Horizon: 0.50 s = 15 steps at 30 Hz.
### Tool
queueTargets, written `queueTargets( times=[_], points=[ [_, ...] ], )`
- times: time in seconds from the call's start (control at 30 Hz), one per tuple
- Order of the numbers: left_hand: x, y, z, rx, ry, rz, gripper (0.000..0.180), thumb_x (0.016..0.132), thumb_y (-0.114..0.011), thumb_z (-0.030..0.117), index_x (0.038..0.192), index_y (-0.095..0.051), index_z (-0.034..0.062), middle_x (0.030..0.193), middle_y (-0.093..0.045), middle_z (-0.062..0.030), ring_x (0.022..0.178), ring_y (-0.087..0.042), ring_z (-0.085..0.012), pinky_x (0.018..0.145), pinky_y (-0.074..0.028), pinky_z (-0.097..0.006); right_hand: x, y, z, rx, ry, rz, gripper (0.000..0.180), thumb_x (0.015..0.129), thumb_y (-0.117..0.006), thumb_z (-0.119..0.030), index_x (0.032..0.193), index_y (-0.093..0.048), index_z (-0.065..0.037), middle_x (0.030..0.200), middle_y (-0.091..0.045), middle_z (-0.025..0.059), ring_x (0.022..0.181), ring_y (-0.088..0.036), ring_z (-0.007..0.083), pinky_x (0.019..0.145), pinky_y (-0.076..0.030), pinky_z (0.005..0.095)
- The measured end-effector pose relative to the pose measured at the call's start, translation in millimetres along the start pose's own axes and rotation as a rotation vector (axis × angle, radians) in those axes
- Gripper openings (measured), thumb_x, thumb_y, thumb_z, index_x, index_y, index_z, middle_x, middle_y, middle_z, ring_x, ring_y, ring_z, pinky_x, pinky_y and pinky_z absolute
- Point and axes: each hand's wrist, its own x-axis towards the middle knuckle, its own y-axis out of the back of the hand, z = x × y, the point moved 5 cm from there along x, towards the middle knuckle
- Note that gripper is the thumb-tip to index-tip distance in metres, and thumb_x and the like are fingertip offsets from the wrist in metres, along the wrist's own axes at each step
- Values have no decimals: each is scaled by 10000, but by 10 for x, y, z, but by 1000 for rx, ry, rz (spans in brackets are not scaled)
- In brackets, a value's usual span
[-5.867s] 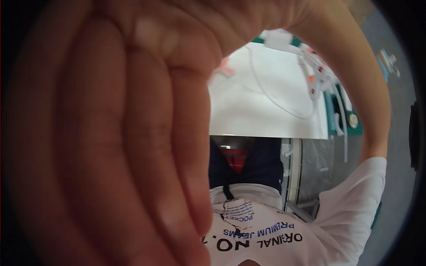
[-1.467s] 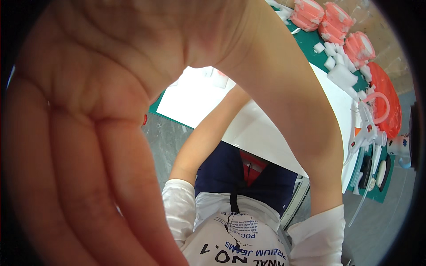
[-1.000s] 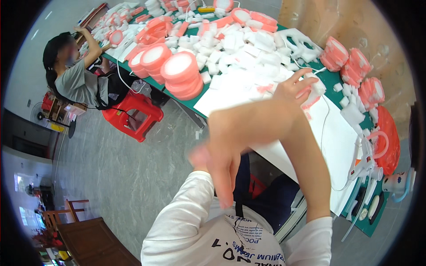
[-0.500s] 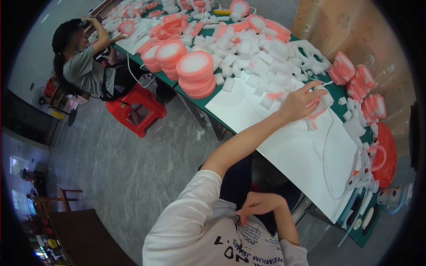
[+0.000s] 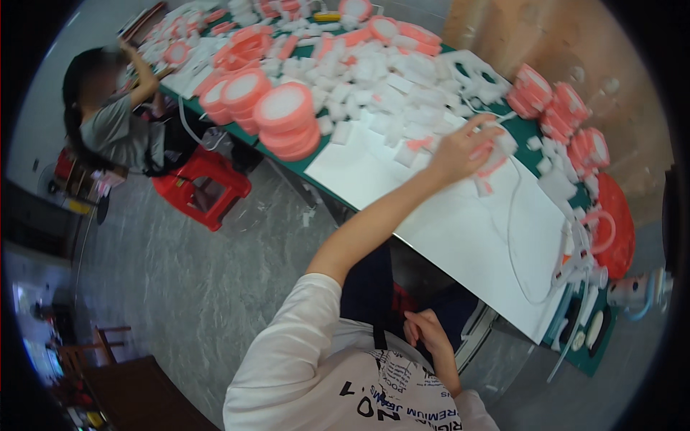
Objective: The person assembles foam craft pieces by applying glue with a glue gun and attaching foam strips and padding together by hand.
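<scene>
My left hand (image 5: 463, 152) reaches across the white board (image 5: 460, 244) on the table. Its fingers are bent round a white foam piece (image 5: 506, 146) with a pink edge, partly hidden behind them. A small pink-and-white scrap (image 5: 484, 188) lies just below that hand. Close to the fingertips, a white cord (image 5: 512, 215) runs down over the board. Near my lap, my right hand (image 5: 427, 330) is held with its fingers curled together, and nothing shows in it.
Loose white foam blocks (image 5: 402, 93) heap behind the board. Round pink-and-white foam stacks (image 5: 287, 122) stand left, and more pink foam pieces (image 5: 553, 115) right. Tools (image 5: 586, 316) and a cup (image 5: 629, 293) are at the right end. A person (image 5: 115, 115) sits on a red stool (image 5: 205, 194).
The whole scene has shifted left in the picture as the view turned. My right hand has turned and its fingers have drawn in. My left hand keeps its place over the board.
</scene>
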Motion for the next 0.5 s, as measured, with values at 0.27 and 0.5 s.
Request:
queueTargets(
  times=[0.27, 0.5],
  points=[
    [35, 35, -78, -36, 1, -30, 333, 726, -579, 51, 1049, -577, 134, 1187, -507, -94, 956, -564, -265, 770, -471, -303, -109, -223, -626, -480, 399, 230, 459, 890, -488, -203, 470, -528, -21, 420, -486, 29, 392, -450, 87, 388, -319, 241],
    [56, -27, -72, -74, -13, -70, 316, 728, -572, 24, 1039, -571, 81, 1172, -517, -128, 1077, -505, -282, 897, -400, -327, -460, -279, -1126, -686, 805, 437, 353, 856, -496, -81, 517, -550, 0, 474, -536, 46, 389, -477, 106, 384, -346, 230]
  ],
)
